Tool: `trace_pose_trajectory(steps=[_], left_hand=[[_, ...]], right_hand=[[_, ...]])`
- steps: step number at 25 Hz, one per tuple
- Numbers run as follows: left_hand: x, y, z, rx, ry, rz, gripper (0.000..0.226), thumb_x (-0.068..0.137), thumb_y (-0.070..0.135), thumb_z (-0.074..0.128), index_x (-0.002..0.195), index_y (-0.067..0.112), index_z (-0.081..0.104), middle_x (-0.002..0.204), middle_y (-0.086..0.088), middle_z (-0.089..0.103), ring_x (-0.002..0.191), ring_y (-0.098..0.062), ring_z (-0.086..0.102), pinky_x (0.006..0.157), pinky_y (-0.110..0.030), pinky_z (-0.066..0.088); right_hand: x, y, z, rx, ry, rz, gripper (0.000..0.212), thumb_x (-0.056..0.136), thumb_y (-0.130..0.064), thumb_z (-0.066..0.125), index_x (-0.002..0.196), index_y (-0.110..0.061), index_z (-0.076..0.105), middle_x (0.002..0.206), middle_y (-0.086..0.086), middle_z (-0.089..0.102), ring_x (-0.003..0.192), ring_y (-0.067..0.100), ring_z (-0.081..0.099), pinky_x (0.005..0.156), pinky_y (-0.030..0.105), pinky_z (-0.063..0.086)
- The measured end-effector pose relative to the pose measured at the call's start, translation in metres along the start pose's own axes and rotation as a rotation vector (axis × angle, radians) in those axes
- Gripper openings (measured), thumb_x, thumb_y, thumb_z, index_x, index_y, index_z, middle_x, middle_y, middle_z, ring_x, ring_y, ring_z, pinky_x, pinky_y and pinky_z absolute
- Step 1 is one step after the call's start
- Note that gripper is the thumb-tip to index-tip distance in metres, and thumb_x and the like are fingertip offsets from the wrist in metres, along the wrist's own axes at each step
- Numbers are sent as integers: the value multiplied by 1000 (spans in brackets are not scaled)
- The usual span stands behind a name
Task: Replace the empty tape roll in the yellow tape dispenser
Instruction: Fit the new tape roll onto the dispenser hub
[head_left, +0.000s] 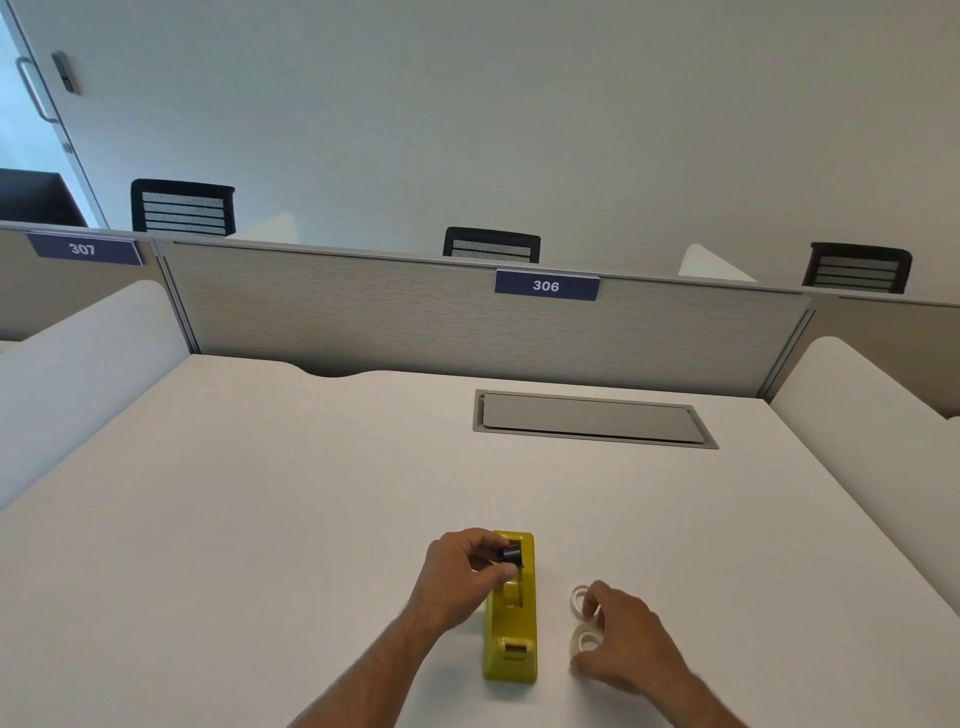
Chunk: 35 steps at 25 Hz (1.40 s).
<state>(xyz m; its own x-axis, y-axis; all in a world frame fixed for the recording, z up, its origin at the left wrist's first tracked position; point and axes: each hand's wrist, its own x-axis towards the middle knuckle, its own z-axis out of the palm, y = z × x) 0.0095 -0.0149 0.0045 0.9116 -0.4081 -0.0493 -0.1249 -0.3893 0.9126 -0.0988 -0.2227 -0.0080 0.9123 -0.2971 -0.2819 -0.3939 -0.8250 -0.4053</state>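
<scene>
The yellow tape dispenser (511, 629) lies on the white desk (260, 519) near its front edge, cutter end toward me. My left hand (462, 571) pinches the black spool hub (511, 554) just above the dispenser's far end. To the right of the dispenser lie two pale tape rings: a smaller one (578, 598) farther away and a larger one (586, 640) closer. My right hand (628, 644) rests over them, fingers curled around the larger ring and touching both. Which ring is the empty core I cannot tell.
A grey cable hatch (592, 418) is set flush in the desk at the back right. A fabric partition (415, 322) labelled 306 closes the far edge. White side screens (88, 374) flank the desk left and right. Chairs stand beyond the partition.
</scene>
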Motion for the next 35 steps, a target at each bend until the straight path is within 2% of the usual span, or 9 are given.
trace_pose_trajectory(steps=[2, 5, 8, 13, 16, 21, 24, 30, 35], left_hand=[[0, 1, 0, -6, -2, -3, 26, 77, 20, 84, 97, 31, 71, 91, 13, 75, 83, 1, 71, 72, -11, 55], [0, 1, 0, -12, 1, -10, 26, 77, 19, 84, 97, 30, 72, 90, 13, 75, 81, 6, 69, 69, -7, 53], [1, 1, 1, -15, -5, -9, 27, 77, 18, 84, 100, 27, 73, 91, 12, 75, 81, 6, 69, 69, -8, 53], [0, 6, 5, -60, -20, 14, 30, 78, 16, 83, 106, 21, 76, 89, 14, 75, 81, 10, 69, 68, -4, 51], [0, 10, 7, -106, -22, 26, 32, 77, 13, 83, 106, 20, 77, 90, 12, 77, 83, 6, 71, 71, -6, 51], [0, 14, 6, -135, -18, 69, 30, 76, 14, 83, 102, 28, 78, 93, 10, 79, 85, -1, 73, 75, -11, 55], [-1, 13, 4, -152, -18, 76, 31, 77, 12, 83, 102, 29, 78, 93, 11, 79, 86, -2, 73, 76, -13, 55], [1, 11, 5, -188, -27, 57, 32, 77, 7, 82, 101, 27, 78, 94, 6, 80, 89, -6, 74, 86, -25, 59], [2, 9, 4, -120, -73, 58, 31, 77, 13, 82, 103, 29, 78, 95, 8, 79, 90, -6, 73, 86, -26, 60]], right_hand=[[3, -1, 0, 165, 13, 5, 47, 56, -44, 81, 97, -35, 59, 95, -10, 62, 80, 9, 61, 65, 16, 50], [8, -6, -3, 560, 12, 40, 38, 58, -20, 89, 92, -28, 73, 97, 3, 66, 80, 21, 67, 69, 35, 63], [7, -18, -12, 869, 7, 51, 41, 52, -9, 87, 91, -17, 75, 101, 17, 65, 89, 35, 67, 70, 48, 63], [8, -34, -23, 1184, -34, -30, 47, 56, -5, 85, 101, -11, 74, 107, 19, 65, 90, 33, 70, 77, 50, 61], [12, -40, -22, 1258, -61, -94, 49, 63, 2, 86, 108, -8, 71, 111, 19, 69, 94, 32, 71, 81, 49, 59], [16, -44, -22, 1290, -91, -155, 44, 75, 11, 74, 116, -4, 65, 109, 20, 72, 102, 36, 68, 84, 48, 58], [16, -46, -22, 1270, -101, -166, 45, 76, 10, 75, 117, -4, 64, 107, 19, 73, 101, 35, 69, 85, 47, 58], [17, -47, -18, 1255, -103, -169, 47, 74, 8, 77, 117, -4, 64, 106, 17, 74, 99, 33, 70, 82, 45, 59], [16, -47, -18, 1202, -149, -225, 59, 64, -7, 90, 117, -8, 66, 108, 18, 73, 103, 34, 69, 88, 51, 56]])
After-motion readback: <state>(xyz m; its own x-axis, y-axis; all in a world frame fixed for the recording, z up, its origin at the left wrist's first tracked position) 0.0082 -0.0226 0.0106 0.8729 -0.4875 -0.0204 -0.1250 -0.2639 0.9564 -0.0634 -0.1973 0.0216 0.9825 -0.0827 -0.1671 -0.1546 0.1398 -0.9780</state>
